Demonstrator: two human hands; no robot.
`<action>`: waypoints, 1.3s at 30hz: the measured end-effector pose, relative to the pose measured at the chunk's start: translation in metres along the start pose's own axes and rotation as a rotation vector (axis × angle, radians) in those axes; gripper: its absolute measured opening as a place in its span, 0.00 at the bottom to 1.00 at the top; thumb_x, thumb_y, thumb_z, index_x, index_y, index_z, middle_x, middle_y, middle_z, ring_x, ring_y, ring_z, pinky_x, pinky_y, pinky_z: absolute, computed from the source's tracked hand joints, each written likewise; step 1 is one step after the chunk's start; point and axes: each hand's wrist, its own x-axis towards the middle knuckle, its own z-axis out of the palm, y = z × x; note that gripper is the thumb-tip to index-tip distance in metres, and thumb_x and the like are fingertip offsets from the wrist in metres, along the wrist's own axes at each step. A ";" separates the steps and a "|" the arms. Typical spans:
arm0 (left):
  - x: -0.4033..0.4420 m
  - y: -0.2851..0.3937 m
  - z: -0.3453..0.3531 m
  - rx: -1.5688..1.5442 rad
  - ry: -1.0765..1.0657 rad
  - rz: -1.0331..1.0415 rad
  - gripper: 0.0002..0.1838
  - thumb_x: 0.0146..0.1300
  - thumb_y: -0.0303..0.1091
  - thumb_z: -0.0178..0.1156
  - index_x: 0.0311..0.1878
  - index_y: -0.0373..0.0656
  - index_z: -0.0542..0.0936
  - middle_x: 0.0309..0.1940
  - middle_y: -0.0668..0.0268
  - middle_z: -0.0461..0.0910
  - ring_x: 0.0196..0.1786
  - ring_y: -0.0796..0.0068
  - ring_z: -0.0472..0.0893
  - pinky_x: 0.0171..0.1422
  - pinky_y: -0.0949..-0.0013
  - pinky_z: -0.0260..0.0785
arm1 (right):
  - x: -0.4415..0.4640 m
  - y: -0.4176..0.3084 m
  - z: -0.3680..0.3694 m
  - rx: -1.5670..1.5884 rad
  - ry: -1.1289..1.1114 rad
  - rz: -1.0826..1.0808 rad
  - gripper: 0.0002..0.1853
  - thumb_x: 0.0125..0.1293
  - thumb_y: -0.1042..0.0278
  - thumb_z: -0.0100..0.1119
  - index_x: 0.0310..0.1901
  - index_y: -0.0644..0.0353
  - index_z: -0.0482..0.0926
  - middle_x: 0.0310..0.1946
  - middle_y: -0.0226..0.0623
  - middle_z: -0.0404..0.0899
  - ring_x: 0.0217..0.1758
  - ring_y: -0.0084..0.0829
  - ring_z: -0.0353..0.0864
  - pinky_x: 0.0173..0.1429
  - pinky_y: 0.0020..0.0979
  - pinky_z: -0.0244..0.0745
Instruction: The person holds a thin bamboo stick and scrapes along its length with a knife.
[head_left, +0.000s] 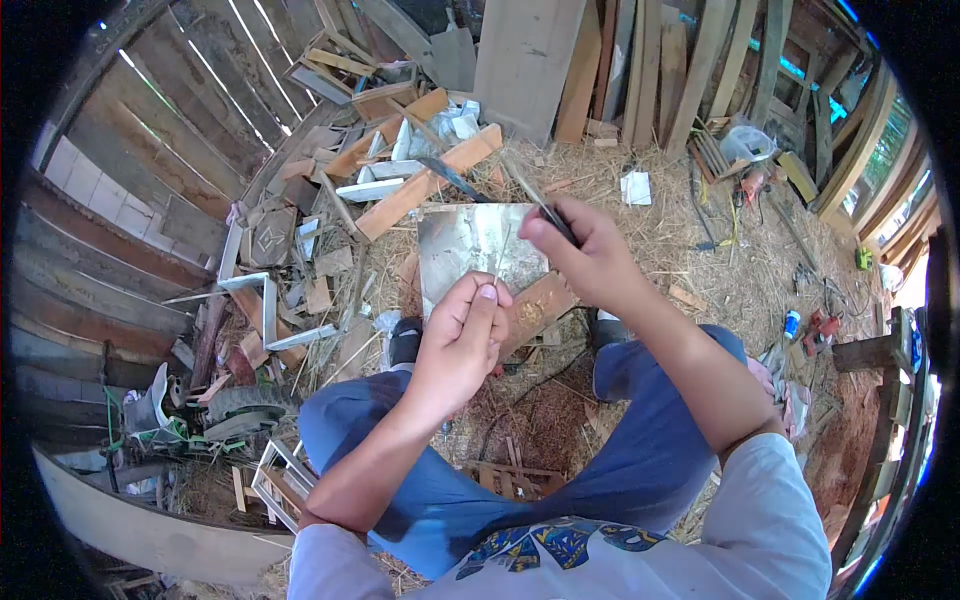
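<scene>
My right hand [592, 255] is wrapped round the dark handle of a knife [524, 182], whose narrow blade points up and away to the left. Lower and nearer my body, my left hand [465, 335] is closed in a pinch on a thin stick [501, 258] that pokes up past the thumb. Both hands are over a worn grey-white panel [450, 245] lying on the ground between my feet. A wooden plank [537, 312] with pale shavings on it lies slantwise by the panel's near edge. The blade and the stick are apart.
Beyond the panel lies a long orange-brown board [430, 183] amid scrap wood. White frame pieces [268, 310] are on the left, near a wheel [243, 410]. Tall planks [640, 75] lean at the back. Straw covers the ground; a red power tool [822, 330] is at right.
</scene>
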 end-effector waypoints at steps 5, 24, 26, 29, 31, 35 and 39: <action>0.001 0.007 -0.007 -0.045 0.041 0.026 0.09 0.84 0.38 0.44 0.48 0.45 0.71 0.21 0.78 0.62 0.19 0.90 0.56 0.21 0.79 0.47 | -0.006 -0.010 -0.003 -0.482 -0.058 -0.262 0.14 0.72 0.57 0.60 0.34 0.58 0.77 0.22 0.44 0.75 0.23 0.47 0.78 0.29 0.42 0.70; -0.017 0.025 -0.009 -0.217 0.022 -0.072 0.09 0.83 0.39 0.46 0.47 0.47 0.72 0.20 0.80 0.57 0.17 0.91 0.52 0.19 0.78 0.42 | 0.000 -0.006 0.006 -0.754 -0.138 -0.593 0.16 0.65 0.55 0.66 0.28 0.56 0.76 0.19 0.39 0.75 0.23 0.47 0.79 0.26 0.43 0.70; -0.019 0.027 -0.009 -0.217 0.018 -0.077 0.09 0.83 0.40 0.47 0.46 0.48 0.71 0.20 0.80 0.56 0.17 0.91 0.50 0.19 0.79 0.41 | 0.004 0.005 0.005 -0.656 0.036 -0.477 0.15 0.65 0.58 0.67 0.28 0.58 0.76 0.19 0.41 0.75 0.23 0.46 0.79 0.26 0.42 0.70; -0.022 0.031 -0.008 -0.251 -0.044 -0.095 0.09 0.83 0.41 0.47 0.46 0.48 0.71 0.21 0.80 0.57 0.18 0.90 0.51 0.19 0.79 0.41 | 0.019 0.013 -0.013 -0.596 0.223 -0.343 0.13 0.66 0.60 0.66 0.29 0.59 0.77 0.19 0.43 0.75 0.23 0.46 0.79 0.27 0.41 0.69; -0.022 0.030 -0.006 -0.249 -0.003 -0.115 0.09 0.83 0.41 0.47 0.46 0.48 0.71 0.21 0.80 0.57 0.19 0.90 0.51 0.20 0.79 0.41 | 0.011 0.006 -0.009 -0.567 0.172 -0.357 0.13 0.66 0.60 0.66 0.29 0.58 0.77 0.19 0.43 0.75 0.22 0.46 0.79 0.26 0.41 0.69; -0.021 0.031 -0.008 -0.274 -0.017 -0.127 0.09 0.83 0.41 0.47 0.46 0.48 0.71 0.21 0.79 0.57 0.19 0.90 0.51 0.20 0.79 0.41 | -0.003 -0.001 0.004 -0.630 -0.032 -0.509 0.13 0.67 0.60 0.65 0.29 0.57 0.77 0.18 0.42 0.74 0.22 0.46 0.78 0.26 0.41 0.69; -0.022 0.031 -0.010 -0.260 -0.011 -0.124 0.09 0.83 0.41 0.46 0.46 0.49 0.71 0.21 0.79 0.57 0.19 0.90 0.51 0.19 0.79 0.41 | 0.003 0.001 0.005 -0.627 -0.044 -0.508 0.13 0.67 0.61 0.63 0.29 0.59 0.75 0.18 0.42 0.72 0.21 0.45 0.76 0.26 0.40 0.68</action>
